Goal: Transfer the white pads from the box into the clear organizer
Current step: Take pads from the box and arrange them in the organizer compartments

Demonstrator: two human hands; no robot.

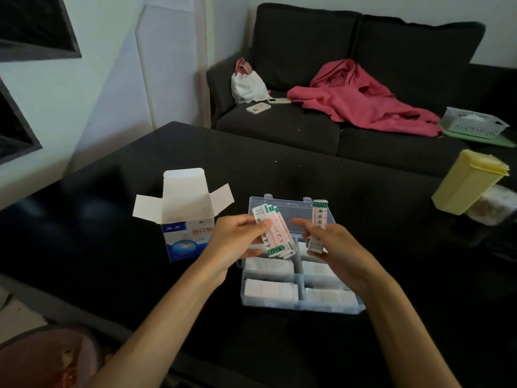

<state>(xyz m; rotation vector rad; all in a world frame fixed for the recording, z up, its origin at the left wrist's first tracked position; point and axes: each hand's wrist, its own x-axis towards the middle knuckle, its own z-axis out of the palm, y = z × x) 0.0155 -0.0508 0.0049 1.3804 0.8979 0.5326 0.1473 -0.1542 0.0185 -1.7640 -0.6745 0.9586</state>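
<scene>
Fingers (258,226) of the left hand (237,239) pinch a fanned bunch of wrapped pads (275,233) at frame centre, thumb on top and the others curled beneath. Just to the right, the right hand (333,242) grasps a smaller bunch (317,228) upright, its fingers wrapped round the lower half. Both bunches hang above the clear organizer (302,306), which lies open on the dark surface (112,261) below centre. Four of its compartments nearest the camera already hold flat stacks of white pads (270,289); the hands hide the far compartments, so I cannot tell how full those are. The box (186,233) stands just left of the organizer, flaps open; its inside looks empty from here, though the bottom is out of sight.

The step in hand seems to be squaring the bunches before laying them in. To do it well, tap each bunch into a neat stack first, since a fan will catch on the dividers. Lower it flat into a compartment with room and let go only once it rests level. Overfilling would stop the lid closing.

In the upper right of the frame a pink garment (363,102) lies on a dark sofa (279,127), and a yellow container (470,186) stands at the right edge.
</scene>
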